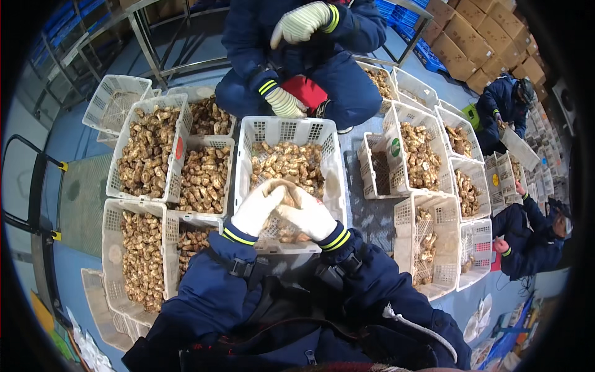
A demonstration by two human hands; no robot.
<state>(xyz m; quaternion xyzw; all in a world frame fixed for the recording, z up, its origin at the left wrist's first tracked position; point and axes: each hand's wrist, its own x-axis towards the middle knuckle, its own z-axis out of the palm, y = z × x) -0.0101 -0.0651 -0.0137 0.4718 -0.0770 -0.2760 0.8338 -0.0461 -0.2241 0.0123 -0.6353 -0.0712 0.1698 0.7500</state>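
Observation:
A white plastic basket (pixel 334 186) stands in front of me, partly filled with knobbly brown-and-cream mushrooms (pixel 285 162). Above its near half, my left hand (pixel 257 204) and my right hand (pixel 308 214) come together, both in white gloves with brown-stained fingers. The fingers of each are curled and meet at the tips. Whatever they hold, if anything, is hidden behind the gloves and blends with the mushrooms below.
Baskets of mushrooms (pixel 149 152) crowd my left, and more baskets (pixel 421 155) stand to the right. Across from me sits a person in striped gloves (pixel 304 23). Two other people work at far right, near stacked cardboard boxes (pixel 471 40). A metal frame (pixel 149 53) runs behind.

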